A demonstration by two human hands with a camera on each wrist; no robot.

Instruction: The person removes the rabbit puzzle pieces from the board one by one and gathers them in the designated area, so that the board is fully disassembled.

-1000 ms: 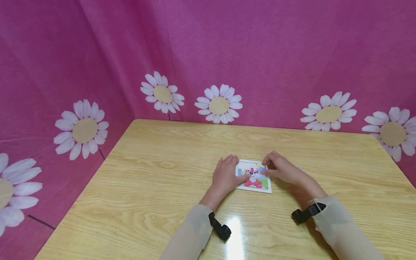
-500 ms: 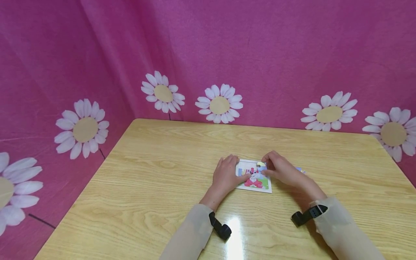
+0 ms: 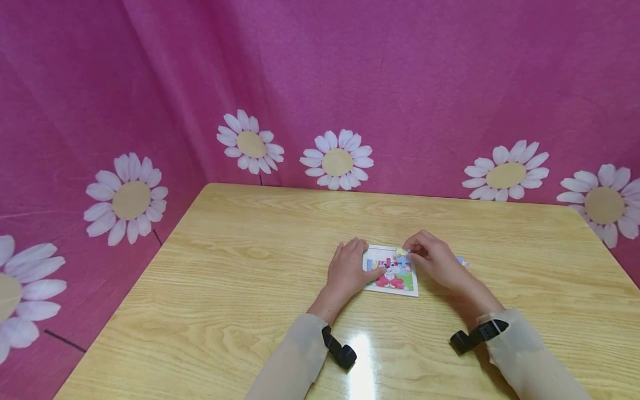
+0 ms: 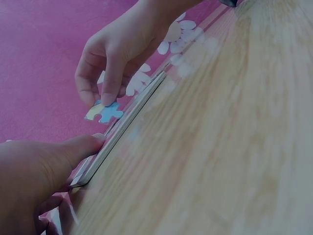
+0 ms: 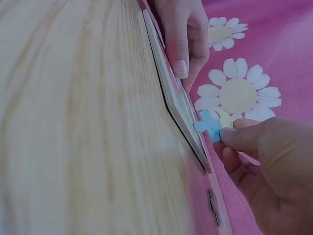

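Note:
A small square jigsaw puzzle (image 3: 415, 292) with a white border lies on the table, showing a red and white cartoon animal on green and blue. My left hand (image 3: 347, 270) grips its left side, thumb (image 4: 87, 145) over the picture and fingers at the outer edge. Between thumb and fingertips, my right hand (image 3: 436, 259) pinches a blue and yellow jigsaw piece (image 5: 211, 125). That piece (image 4: 105, 111) is tilted just above the puzzle's upper right part. The upper part of the picture area is pale and bare.
Loose jigsaw pieces (image 3: 463, 261) lie on the wooden table (image 3: 240, 278) right of the puzzle, partly hidden by the right wrist; one piece (image 5: 215, 207) shows flat in the right wrist view. A pink curtain (image 3: 400, 83) with white flowers stands behind the table and along its left.
My right hand has shifted and turned slightly at the puzzle's upper right corner, and the pinched piece has changed its tilt. My left hand has stayed in place on the puzzle.

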